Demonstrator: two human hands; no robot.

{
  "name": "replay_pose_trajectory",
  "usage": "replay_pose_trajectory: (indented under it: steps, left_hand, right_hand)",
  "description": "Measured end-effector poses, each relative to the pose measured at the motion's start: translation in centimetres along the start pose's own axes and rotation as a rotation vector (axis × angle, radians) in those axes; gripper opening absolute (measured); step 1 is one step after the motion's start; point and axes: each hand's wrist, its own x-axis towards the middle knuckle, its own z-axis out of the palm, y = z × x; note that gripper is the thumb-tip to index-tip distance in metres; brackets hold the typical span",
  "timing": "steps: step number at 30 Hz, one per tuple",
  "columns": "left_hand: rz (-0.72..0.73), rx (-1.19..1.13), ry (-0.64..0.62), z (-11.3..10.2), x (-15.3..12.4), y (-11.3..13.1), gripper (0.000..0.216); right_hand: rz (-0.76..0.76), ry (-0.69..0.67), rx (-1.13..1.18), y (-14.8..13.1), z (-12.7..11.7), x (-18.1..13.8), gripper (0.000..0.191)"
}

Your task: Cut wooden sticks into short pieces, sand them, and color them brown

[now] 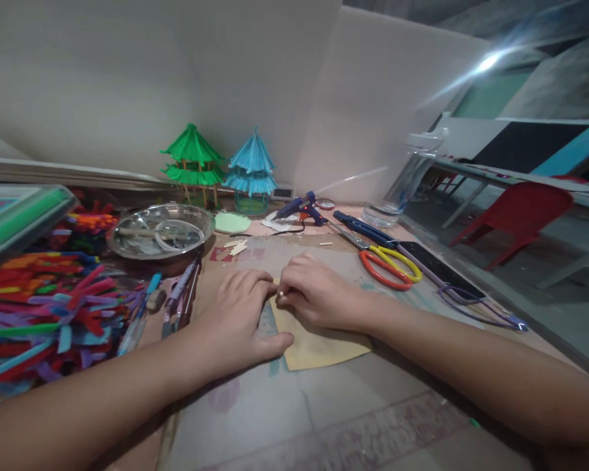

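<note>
A piece of yellow paper (pixel 319 343) lies on the work surface under both of my hands. My left hand (pixel 238 314) is spread flat at its left edge, the thumb resting on the paper. Beneath that palm shows a strip of something clear with markings, mostly covered. My right hand (pixel 317 291) is curled near the paper's upper left corner, its fingers pinched together by my left index finger. A tiny pale tip pokes out of the pinch, too small to name.
Behind stand a green paper pagoda (pixel 191 160), a blue one (pixel 252 163) and a glue gun (pixel 302 208). Scissors (pixel 385 268), a dark phone (pixel 442 268) and a clear jug (pixel 397 190) are rightward. At left are a metal dish (pixel 161 229) and colourful pipe cleaners (pixel 53 314).
</note>
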Motion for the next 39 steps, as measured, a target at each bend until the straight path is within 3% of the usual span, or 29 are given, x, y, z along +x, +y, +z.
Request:
replay_pose_trajectory:
  steps: [3,10,15,21,26,29,33,35,39]
  left_hand:
    - [0.001,0.000,0.015,0.2,-0.1,-0.1,0.042]
    - [-0.023,-0.018,0.001,0.2,-0.1,0.0,0.043]
    - [0.004,-0.016,0.038,0.4,-0.2,-0.1,0.039]
    - [-0.001,-0.013,0.015,0.4,-0.1,-0.1,0.043]
    - [0.020,0.000,0.065,0.5,-0.2,-0.1,0.042]
    - [0.026,-0.005,0.051,0.5,-0.2,-0.2,0.040]
    - [0.019,-0.014,0.039,0.4,-0.1,-0.3,0.043]
    - [0.021,-0.023,0.040,0.3,-0.2,-0.3,0.045]
    - [0.050,-0.066,0.077,-0.2,-0.1,-0.1,0.039]
  right_hand:
    - [-0.076,-0.040,0.110,-0.4,0.1,-0.6,0.010]
    - [-0.071,0.082,-0.053,0.6,0.5,0.0,0.012]
    - [-0.088,0.000,0.119,-0.1,0.3,-0.9,0.011]
    - [-0.060,0.081,-0.049,1.0,0.4,0.1,0.012]
    - [-0.101,-0.068,0.204,0.1,-0.2,-1.0,0.011]
    - [-0.126,-0.047,0.114,0.1,-0.1,-0.8,0.010]
    - [-0.024,0.047,-0.006,1.0,0.2,0.3,0.010]
    - [0.072,0.110,0.152,1.2,0.0,0.4,0.011]
    - [0.262,0.121,0.838,1.2,-0.3,-0.2,0.023]
